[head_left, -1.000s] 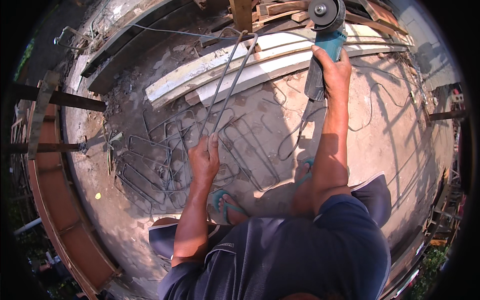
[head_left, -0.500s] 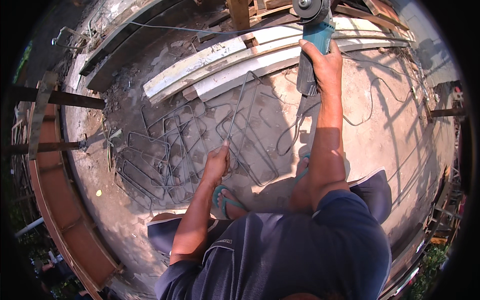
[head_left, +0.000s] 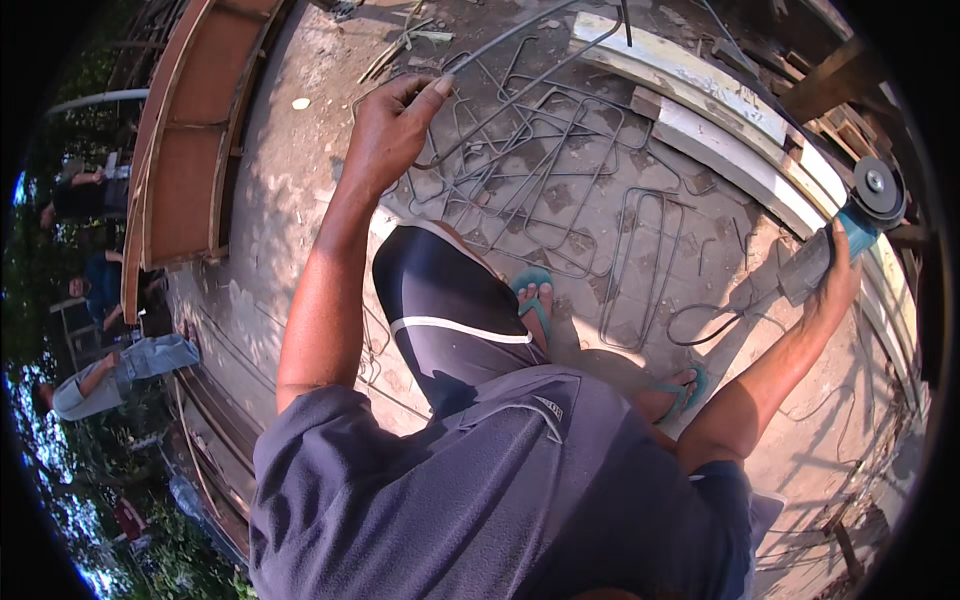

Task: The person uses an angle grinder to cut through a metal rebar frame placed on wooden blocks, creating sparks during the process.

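My left hand (head_left: 385,135) is raised at the upper left, its fingers closed around a bent steel rod (head_left: 510,38) that stretches away to the upper right. Below and beyond it, a tangle of bent rods (head_left: 545,165) lies on the floor. A long, narrow rod frame (head_left: 655,192) rests apart from the tangle, ahead of my feet. Out at the right, my right hand (head_left: 835,275) grips an angle grinder (head_left: 805,268) by its grey body; the teal head and grey disc point away from me. Whether the disc spins, I cannot tell.
White-faced beams (head_left: 735,160) lie beyond the rods, with timber scraps (head_left: 845,125) behind. A dark cord (head_left: 705,340) loops beneath the grinder. At the left stands a long brown wooden panel (head_left: 185,180). Several people are past it, one in light clothes (head_left: 130,370). My sandals (head_left: 535,295) are close to the rods.
My view has turned. My left hand has swung up and left, lifting a bent rod, and the long frame formerly beside it lies on the floor. The grinder remains in my right hand.
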The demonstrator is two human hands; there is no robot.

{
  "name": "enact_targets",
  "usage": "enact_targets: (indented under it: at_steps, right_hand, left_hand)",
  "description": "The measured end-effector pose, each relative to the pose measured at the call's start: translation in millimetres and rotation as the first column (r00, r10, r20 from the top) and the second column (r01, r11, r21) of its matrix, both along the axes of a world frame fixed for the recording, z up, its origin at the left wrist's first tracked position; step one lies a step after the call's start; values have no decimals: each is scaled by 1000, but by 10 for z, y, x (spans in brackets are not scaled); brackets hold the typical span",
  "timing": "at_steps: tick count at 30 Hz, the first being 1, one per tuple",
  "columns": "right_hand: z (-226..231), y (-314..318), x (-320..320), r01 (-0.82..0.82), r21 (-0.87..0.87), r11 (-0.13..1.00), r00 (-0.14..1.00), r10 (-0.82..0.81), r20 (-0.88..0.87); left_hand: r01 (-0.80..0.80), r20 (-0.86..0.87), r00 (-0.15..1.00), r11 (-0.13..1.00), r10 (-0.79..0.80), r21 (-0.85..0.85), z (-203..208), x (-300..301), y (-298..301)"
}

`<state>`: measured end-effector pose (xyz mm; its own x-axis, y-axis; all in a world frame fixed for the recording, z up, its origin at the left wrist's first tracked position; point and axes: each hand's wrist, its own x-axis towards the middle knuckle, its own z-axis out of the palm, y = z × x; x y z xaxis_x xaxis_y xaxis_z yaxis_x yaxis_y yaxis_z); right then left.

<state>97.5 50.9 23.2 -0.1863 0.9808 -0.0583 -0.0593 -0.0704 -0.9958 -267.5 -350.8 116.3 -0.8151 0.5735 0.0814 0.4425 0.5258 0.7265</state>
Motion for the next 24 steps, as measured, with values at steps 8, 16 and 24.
enact_targets:
  at_steps: [8,16,24]
  right_hand:
    - [-300,146,-60,-46,-182,982,985,75,158]
    - [-362,76,-358,-145,-155,977,984,158,76]
    - [-446,9,-198,-85,-175,981,987,107,121]
  left_hand:
    - [-886,745,384,444,545,132,-1210,78,-2736]
    - [-780,-220,143,-27,965,-625,-2720,944,-5297]
    - [-502,-10,818,707,574,-498,-2684,-118,-2354]
